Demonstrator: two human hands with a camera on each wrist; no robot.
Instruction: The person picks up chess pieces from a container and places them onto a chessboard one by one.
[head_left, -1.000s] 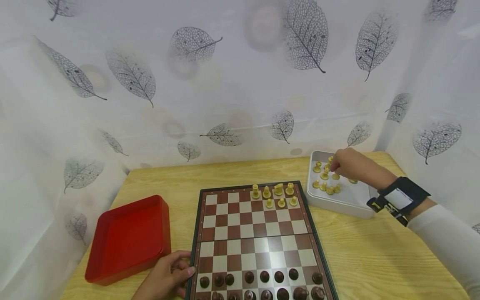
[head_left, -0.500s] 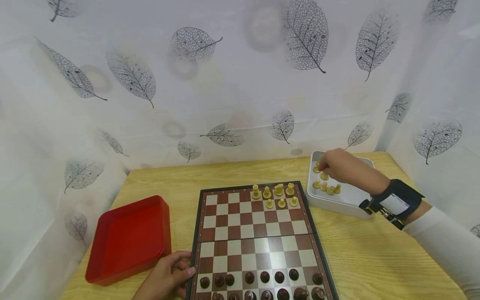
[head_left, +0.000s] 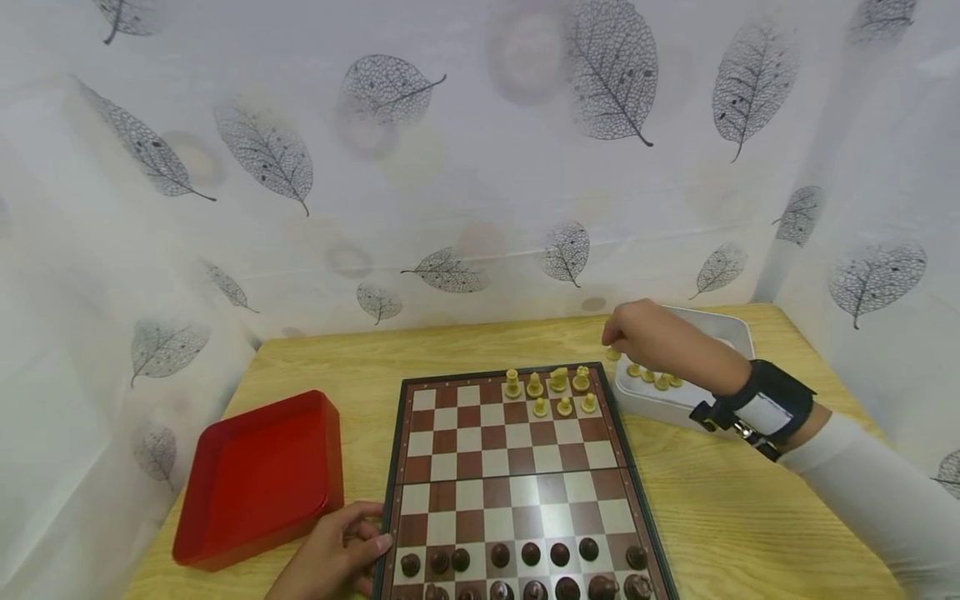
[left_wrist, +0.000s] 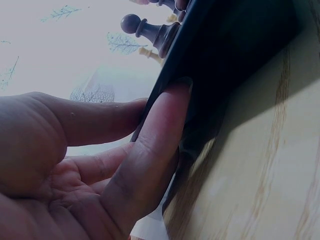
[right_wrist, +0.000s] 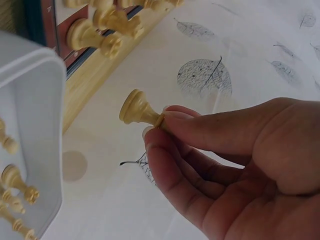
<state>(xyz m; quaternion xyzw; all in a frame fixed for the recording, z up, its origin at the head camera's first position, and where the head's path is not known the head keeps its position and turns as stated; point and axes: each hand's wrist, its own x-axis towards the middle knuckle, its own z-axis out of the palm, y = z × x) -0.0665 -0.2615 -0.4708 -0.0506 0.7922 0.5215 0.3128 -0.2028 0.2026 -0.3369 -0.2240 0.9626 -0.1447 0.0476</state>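
Observation:
My right hand (head_left: 648, 337) pinches a cream chess piece (right_wrist: 137, 110) between thumb and fingertips, base outward; its top is hidden in the fingers, so I cannot tell which piece it is. The hand is over the left side of a white box (head_left: 660, 407) holding more cream pieces. At the left edge of the chessboard (head_left: 495, 437), my left hand (head_left: 333, 542) grips the frame, thumb at the upper edge and a finger underneath in the left wrist view. Cream pieces (head_left: 564, 407) stand at the board's far right; dark pieces (head_left: 500, 555) line its near rows.
A red tray (head_left: 330, 454) lies left of the board, near my left hand. Everything rests on a wood-grain table (head_left: 720, 500). A white cloth with leaf prints (head_left: 480, 167) hangs behind and at both sides.
My right hand has moved left, from the middle of the white box to its left side, and the cream piece now shows below its fingertips. The left hand stays on the board.

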